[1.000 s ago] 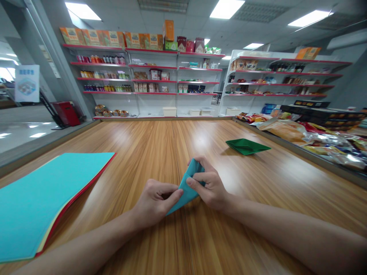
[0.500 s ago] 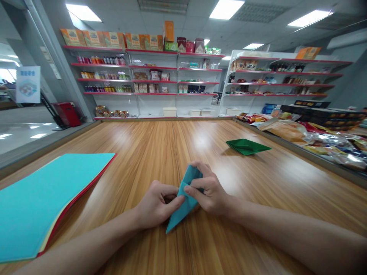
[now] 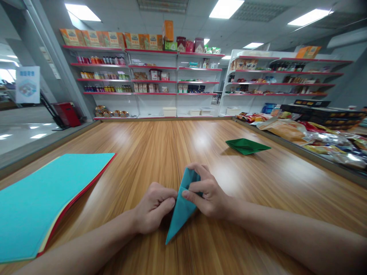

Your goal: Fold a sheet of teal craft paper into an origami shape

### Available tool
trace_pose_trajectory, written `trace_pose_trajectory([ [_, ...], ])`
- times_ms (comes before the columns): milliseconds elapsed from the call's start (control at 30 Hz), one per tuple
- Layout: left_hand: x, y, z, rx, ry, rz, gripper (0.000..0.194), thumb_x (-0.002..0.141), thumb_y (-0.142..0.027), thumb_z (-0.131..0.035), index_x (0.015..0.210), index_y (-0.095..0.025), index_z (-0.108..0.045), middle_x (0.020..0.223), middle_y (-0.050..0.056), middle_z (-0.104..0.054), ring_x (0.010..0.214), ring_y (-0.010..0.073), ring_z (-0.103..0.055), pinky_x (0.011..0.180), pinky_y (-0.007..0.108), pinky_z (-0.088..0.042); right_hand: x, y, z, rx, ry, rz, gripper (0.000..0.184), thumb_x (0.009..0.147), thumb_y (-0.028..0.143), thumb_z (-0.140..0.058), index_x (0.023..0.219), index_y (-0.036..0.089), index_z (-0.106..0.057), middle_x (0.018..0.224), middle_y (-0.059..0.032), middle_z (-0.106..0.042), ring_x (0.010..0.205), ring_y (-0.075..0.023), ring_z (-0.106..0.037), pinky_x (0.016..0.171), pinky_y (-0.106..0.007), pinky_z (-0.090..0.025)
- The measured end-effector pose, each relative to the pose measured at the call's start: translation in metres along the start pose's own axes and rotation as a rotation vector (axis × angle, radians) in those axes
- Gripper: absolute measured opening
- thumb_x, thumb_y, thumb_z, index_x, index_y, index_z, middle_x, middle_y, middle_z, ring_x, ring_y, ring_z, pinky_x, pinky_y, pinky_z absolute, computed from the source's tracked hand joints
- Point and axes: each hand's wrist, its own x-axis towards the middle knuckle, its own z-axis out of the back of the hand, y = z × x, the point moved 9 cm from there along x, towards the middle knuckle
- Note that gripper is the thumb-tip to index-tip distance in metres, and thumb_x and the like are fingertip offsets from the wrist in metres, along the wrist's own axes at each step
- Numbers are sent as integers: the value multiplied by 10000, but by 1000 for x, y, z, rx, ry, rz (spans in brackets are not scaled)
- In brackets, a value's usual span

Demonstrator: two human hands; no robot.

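Observation:
A blue sheet of paper folded into a pointed boat-like shape [image 3: 179, 217] stands tilted over the table, its sharp tip toward me. My right hand [image 3: 208, 191] grips its upper part, with the thumb on the near face and some fingers inside the fold. At the paper's left edge is my left hand [image 3: 156, 206], thumb and fingers closed together against that edge; its fingertips are partly hidden. Farther off to the right lies a green folded paper boat [image 3: 248, 146], touched by neither hand.
A stack of coloured sheets [image 3: 54, 198], blue on top with yellow and red below, lies at the left of the wooden table [image 3: 143, 152]. Packaged snacks [image 3: 321, 141] lie beyond the right rim. Stocked shelves [image 3: 155, 82] stand behind the table.
My left thumb has slid off the paper's near face to its left edge. The blue paper has tipped a little more upright, its point shifting toward me. The green boat stays put.

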Motion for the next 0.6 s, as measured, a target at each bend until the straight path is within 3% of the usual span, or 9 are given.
trace_pose_trajectory([
  [167,-1,0,1,26,-2,-7,249,823,-213,-379,579,-170,-396,510,-46,-274,435,75,-300,442,210,-238,0,-1,-3,3,31,-7,339,843,275,-578,524,163,-611,942,-70,-497,925,-218,-492,789,-382,-375],
  [600,1,-5,-1,27,28,-16,266,838,-219,-362,578,-169,-385,500,-44,-300,424,66,-314,437,197,-243,-2,-7,-6,63,31,-45,358,847,279,-574,512,154,-589,947,-67,-505,868,-197,-490,775,-374,-382],
])
